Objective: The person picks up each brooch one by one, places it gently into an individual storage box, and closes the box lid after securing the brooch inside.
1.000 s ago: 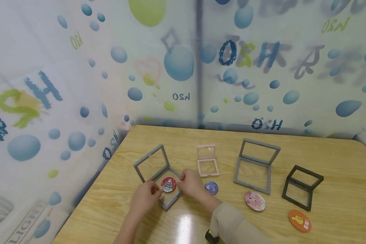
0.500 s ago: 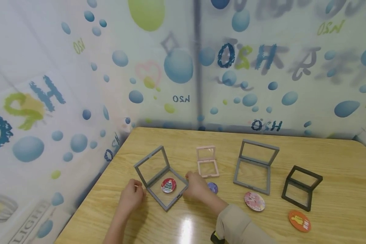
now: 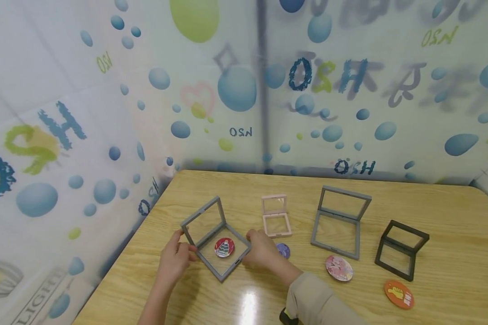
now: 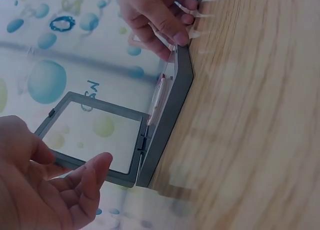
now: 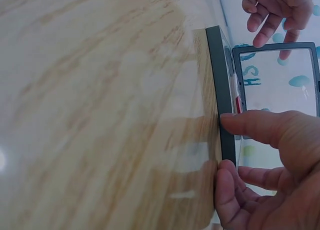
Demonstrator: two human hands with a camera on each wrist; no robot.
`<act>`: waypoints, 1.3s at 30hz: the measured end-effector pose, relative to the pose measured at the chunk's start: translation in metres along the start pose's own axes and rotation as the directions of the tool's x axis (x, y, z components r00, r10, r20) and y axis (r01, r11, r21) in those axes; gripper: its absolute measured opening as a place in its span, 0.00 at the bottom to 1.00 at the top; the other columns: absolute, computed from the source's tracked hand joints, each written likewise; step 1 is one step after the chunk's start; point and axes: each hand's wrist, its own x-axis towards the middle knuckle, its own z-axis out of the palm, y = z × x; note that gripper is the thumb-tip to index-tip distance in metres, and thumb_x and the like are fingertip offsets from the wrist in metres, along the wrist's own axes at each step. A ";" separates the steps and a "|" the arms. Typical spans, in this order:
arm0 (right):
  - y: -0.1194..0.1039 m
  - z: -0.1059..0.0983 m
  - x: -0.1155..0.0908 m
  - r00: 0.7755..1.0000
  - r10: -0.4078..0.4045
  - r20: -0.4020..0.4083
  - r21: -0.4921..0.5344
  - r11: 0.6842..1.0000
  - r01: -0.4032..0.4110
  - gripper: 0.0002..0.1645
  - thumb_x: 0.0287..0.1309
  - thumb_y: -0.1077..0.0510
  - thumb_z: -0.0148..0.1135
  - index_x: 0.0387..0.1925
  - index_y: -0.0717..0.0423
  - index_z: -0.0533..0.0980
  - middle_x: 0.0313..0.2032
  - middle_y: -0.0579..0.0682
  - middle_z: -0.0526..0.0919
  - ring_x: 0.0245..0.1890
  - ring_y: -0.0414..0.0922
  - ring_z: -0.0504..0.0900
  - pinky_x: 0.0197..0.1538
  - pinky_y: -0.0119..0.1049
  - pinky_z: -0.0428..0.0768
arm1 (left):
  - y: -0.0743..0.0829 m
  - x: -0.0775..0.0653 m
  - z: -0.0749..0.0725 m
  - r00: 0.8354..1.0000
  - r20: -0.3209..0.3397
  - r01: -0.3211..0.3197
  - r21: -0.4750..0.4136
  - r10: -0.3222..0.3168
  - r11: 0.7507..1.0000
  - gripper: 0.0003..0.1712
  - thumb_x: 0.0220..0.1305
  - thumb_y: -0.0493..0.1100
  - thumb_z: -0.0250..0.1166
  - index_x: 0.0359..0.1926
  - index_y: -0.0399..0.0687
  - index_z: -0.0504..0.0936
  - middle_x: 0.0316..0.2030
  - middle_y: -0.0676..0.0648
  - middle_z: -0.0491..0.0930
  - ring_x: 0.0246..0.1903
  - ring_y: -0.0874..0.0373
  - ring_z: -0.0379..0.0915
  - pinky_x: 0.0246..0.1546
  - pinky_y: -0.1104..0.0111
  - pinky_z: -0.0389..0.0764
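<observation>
A grey, square hinged display frame (image 3: 232, 269) with clear film lies on the table, its lid (image 3: 205, 207) raised. On the film of its base sits a round red badge (image 3: 224, 248) with a Christmas tree picture. My left hand (image 3: 175, 259) is at the lid's left side, one finger reaching behind the lid's edge in the left wrist view and the other fingers loosely bent. My right hand (image 3: 264, 253) pinches the right corner of the base, the thumb (image 5: 250, 124) on the frame's side. Part of a purple badge (image 3: 283, 250) is hidden behind the right hand.
A small pink frame (image 3: 277, 225), a second grey frame (image 3: 336, 247) and a black frame (image 3: 395, 271) stand with lids up further right. A pink badge (image 3: 339, 268) and an orange thumbs-up badge (image 3: 399, 294) lie before them. Printed curtains enclose the wooden table (image 3: 451, 216).
My left hand has drawn back from beside the red badge to the left, then up against the raised lid. My right hand has moved from the badge to the base's right corner.
</observation>
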 end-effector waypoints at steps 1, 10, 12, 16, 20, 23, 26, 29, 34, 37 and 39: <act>0.000 0.000 0.000 1.000 -0.005 -0.001 0.000 1.000 0.005 0.31 0.25 0.63 0.70 0.40 0.66 0.73 0.29 0.51 0.72 0.29 0.45 0.69 0.33 0.39 0.71 | 0.000 0.000 0.000 1.000 -0.001 0.004 -0.012 -0.004 1.000 0.27 0.64 0.36 0.35 0.64 0.34 0.55 0.34 0.36 0.79 0.25 0.51 0.77 0.22 0.68 0.73; 0.002 0.000 0.001 0.999 -0.045 -0.011 0.015 0.999 0.046 0.23 0.24 0.64 0.69 0.33 0.63 0.75 0.26 0.49 0.71 0.27 0.44 0.68 0.29 0.36 0.69 | 0.001 -0.002 0.000 0.999 -0.039 -0.010 -0.056 0.007 0.998 0.42 0.68 0.61 0.27 0.54 0.25 0.66 0.34 0.34 0.80 0.26 0.49 0.78 0.23 0.64 0.75; 0.001 -0.001 0.001 0.999 -0.051 -0.010 0.020 0.998 0.052 0.23 0.24 0.64 0.69 0.33 0.64 0.75 0.26 0.49 0.72 0.27 0.44 0.68 0.29 0.36 0.70 | 0.000 -0.002 0.001 0.999 -0.046 -0.015 -0.057 0.013 0.998 0.41 0.68 0.61 0.30 0.52 0.25 0.68 0.33 0.34 0.80 0.26 0.49 0.78 0.23 0.64 0.75; 0.002 -0.002 0.000 0.998 -0.054 -0.013 0.024 0.998 0.054 0.24 0.24 0.64 0.70 0.33 0.64 0.75 0.26 0.49 0.73 0.27 0.43 0.69 0.29 0.36 0.71 | -0.003 -0.004 0.008 0.998 -0.063 -0.015 -0.078 0.010 0.997 0.35 0.68 0.58 0.39 0.49 0.28 0.72 0.30 0.35 0.80 0.24 0.51 0.77 0.21 0.67 0.75; 0.003 -0.001 0.000 0.998 -0.052 -0.027 0.010 0.999 0.052 0.25 0.25 0.64 0.69 0.35 0.65 0.75 0.27 0.50 0.73 0.27 0.44 0.70 0.30 0.36 0.71 | -0.006 -0.007 0.016 0.999 -0.036 -0.025 -0.047 0.023 0.999 0.27 0.67 0.53 0.48 0.44 0.31 0.76 0.27 0.40 0.79 0.23 0.53 0.76 0.18 0.70 0.73; 0.003 0.000 0.000 0.998 -0.055 -0.043 -0.004 0.998 0.055 0.25 0.25 0.64 0.70 0.35 0.66 0.75 0.27 0.51 0.74 0.27 0.44 0.70 0.30 0.36 0.71 | -0.008 -0.010 0.021 0.999 0.002 -0.041 -0.005 0.041 0.999 0.20 0.64 0.48 0.54 0.42 0.33 0.78 0.24 0.44 0.78 0.21 0.55 0.75 0.18 0.71 0.72; 0.004 0.001 0.000 0.997 -0.054 -0.049 -0.011 0.999 0.053 0.25 0.25 0.63 0.69 0.34 0.66 0.75 0.26 0.50 0.73 0.25 0.43 0.70 0.28 0.36 0.71 | -0.009 -0.013 0.024 0.998 0.026 -0.064 0.041 0.063 0.997 0.16 0.60 0.44 0.59 0.40 0.34 0.78 0.22 0.46 0.78 0.21 0.58 0.72 0.19 0.71 0.72; 0.004 0.001 0.001 0.998 -0.051 -0.046 -0.001 0.999 0.051 0.23 0.25 0.63 0.69 0.32 0.65 0.75 0.24 0.49 0.73 0.24 0.43 0.69 0.26 0.34 0.69 | -0.009 -0.016 0.026 0.995 0.044 -0.090 0.080 0.086 0.993 0.15 0.57 0.43 0.62 0.40 0.34 0.78 0.22 0.48 0.77 0.22 0.60 0.70 0.20 0.71 0.72; 0.005 0.002 0.001 0.996 -0.076 -0.043 0.003 0.997 0.076 0.21 0.23 0.63 0.70 0.27 0.62 0.73 0.21 0.47 0.72 0.21 0.42 0.68 0.24 0.34 0.69 | -0.011 -0.018 0.029 0.992 0.067 -0.110 0.109 0.103 0.988 0.16 0.53 0.41 0.65 0.38 0.33 0.77 0.20 0.49 0.75 0.19 0.60 0.70 0.17 0.72 0.71; 0.005 0.002 0.001 0.996 -0.079 -0.036 -0.003 0.997 0.079 0.23 0.24 0.63 0.71 0.31 0.64 0.74 0.25 0.49 0.74 0.25 0.43 0.71 0.29 0.36 0.72 | -0.011 -0.018 0.030 0.991 0.098 -0.104 0.105 0.094 0.989 0.17 0.52 0.41 0.66 0.39 0.32 0.75 0.20 0.48 0.74 0.16 0.59 0.71 0.16 0.71 0.71; 0.005 0.001 0.001 0.997 -0.072 -0.029 0.000 0.997 0.072 0.26 0.24 0.63 0.71 0.34 0.66 0.75 0.28 0.51 0.76 0.28 0.44 0.72 0.32 0.38 0.73 | -0.011 -0.018 0.031 0.989 0.119 -0.104 0.113 0.091 0.988 0.19 0.52 0.41 0.66 0.40 0.31 0.74 0.20 0.49 0.74 0.15 0.58 0.71 0.15 0.71 0.71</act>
